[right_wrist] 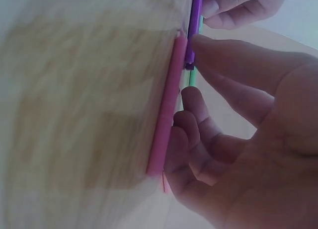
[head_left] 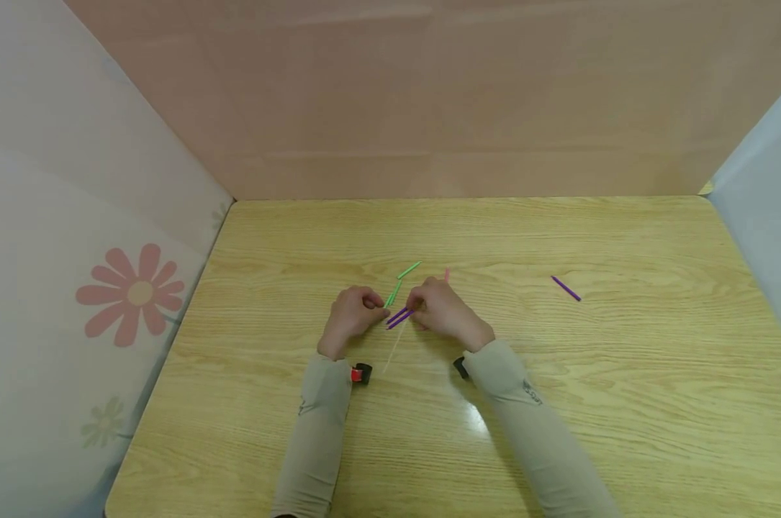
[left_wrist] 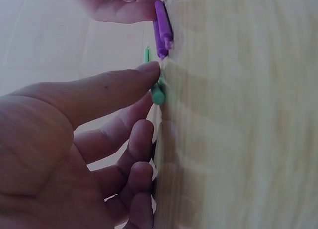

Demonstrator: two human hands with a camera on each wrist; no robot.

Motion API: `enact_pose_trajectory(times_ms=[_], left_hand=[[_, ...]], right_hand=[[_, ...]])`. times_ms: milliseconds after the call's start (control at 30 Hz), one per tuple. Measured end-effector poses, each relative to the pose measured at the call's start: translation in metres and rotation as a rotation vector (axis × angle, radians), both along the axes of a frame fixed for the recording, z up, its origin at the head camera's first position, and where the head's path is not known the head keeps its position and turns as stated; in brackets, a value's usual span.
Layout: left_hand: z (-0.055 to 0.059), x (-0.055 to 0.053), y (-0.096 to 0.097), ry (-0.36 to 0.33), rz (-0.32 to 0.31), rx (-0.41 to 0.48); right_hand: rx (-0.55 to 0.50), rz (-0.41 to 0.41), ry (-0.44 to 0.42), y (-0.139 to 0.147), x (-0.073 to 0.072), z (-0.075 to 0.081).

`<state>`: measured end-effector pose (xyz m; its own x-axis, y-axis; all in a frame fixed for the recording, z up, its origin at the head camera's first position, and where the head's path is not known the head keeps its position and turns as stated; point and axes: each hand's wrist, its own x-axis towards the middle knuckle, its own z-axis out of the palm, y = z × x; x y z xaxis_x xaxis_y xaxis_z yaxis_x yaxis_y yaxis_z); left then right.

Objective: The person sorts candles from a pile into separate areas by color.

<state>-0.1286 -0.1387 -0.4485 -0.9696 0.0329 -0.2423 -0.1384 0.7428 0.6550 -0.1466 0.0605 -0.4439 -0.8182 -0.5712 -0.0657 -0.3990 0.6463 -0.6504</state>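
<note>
My left hand (head_left: 353, 316) pinches the near end of a green stick between thumb and forefinger, low over the table. Thin and rounded, this green stick (left_wrist: 158, 96) shows its blunt end below the thumb in the left wrist view. My right hand (head_left: 443, 309) pinches two purple sticks (head_left: 398, 318) that lie side by side, pointing toward the left hand. Another green stick (head_left: 409, 270) lies just beyond the hands. Under the right hand's curled fingers is a pink stick (right_wrist: 166, 110) with a small pale tip, partly hidden from the head view.
A lone purple stick (head_left: 566, 288) lies to the right on the wooden table (head_left: 623, 403). A pale thin line (head_left: 394, 351) runs between the forearms; I cannot tell what it is. A pinkish panel (head_left: 429, 108) stands along the back edge, and a flowered panel (head_left: 53, 216) at the left.
</note>
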Motion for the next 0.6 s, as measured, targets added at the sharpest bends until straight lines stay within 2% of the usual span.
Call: enact_pose_trajectory(times_ms=[367, 600], left_hand=[[0.0001, -0.0008, -0.0002, 0.006, -0.011, 0.007], [-0.0005, -0.0008, -0.0004, 0.005, 0.001, 0.008]], right_hand=[[0.042, -0.027, 0.01, -0.0023, -0.0006, 0.0016], [0.08, -0.049, -0.017, -0.0041, 0.0, 0.0034]])
